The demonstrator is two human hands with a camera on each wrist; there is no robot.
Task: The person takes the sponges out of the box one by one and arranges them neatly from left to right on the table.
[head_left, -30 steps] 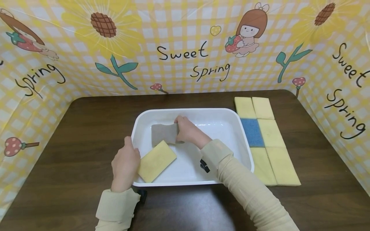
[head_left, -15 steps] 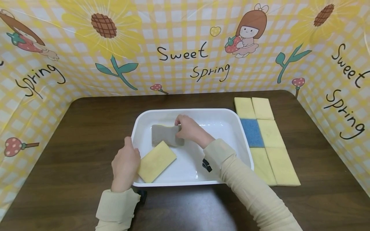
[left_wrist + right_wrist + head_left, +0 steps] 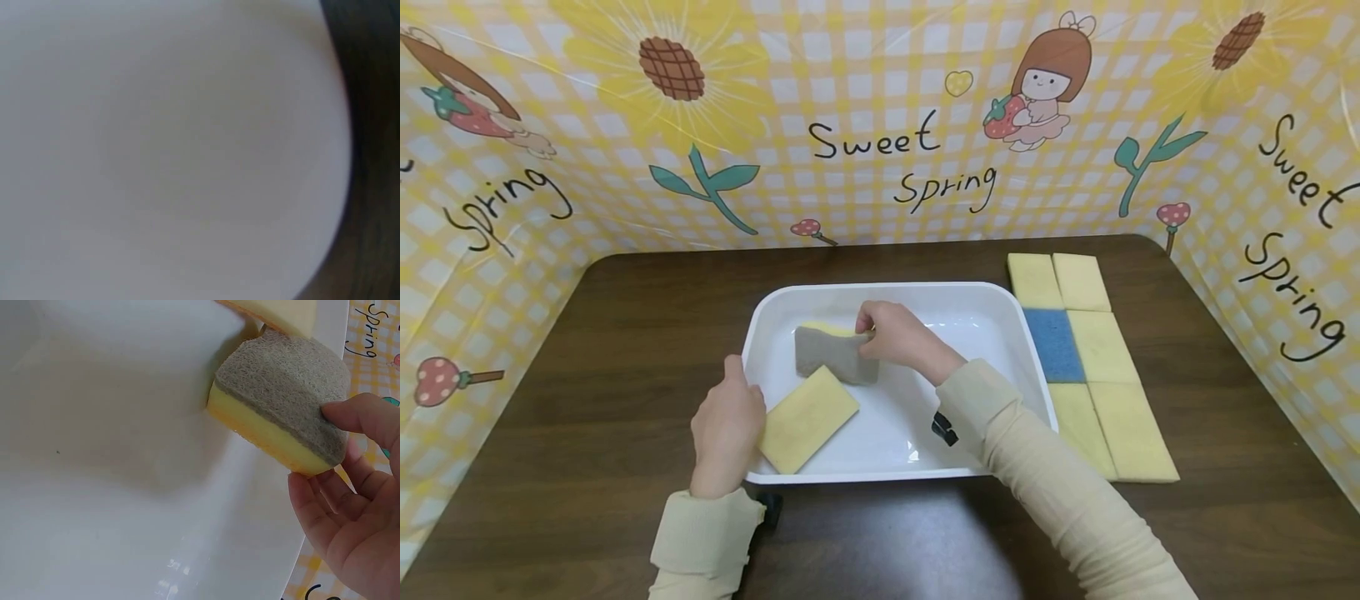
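My right hand pinches the right end of a grey-faced sponge inside the white tray. In the right wrist view the thumb presses the grey scouring face of the sponge, and the fingers lie under its yellow foam. The sponge is bent and tilted, grey face toward me. A yellow sponge lies slantwise at the tray's near left, overlapping the grey one in the head view. My left hand grips the tray's left rim, most of its fingers hidden. The left wrist view shows only the blurred tray.
Right of the tray, several yellow sponges lie in two columns on the dark wooden table. One among them shows a blue face. A patterned yellow checked cloth stands around the back and sides.
The grey-faced sponge's far edge has tipped toward me, so a strip of its yellow foam now shows behind. My right hand has drawn slightly right and nearer. The left hand stays on the rim.
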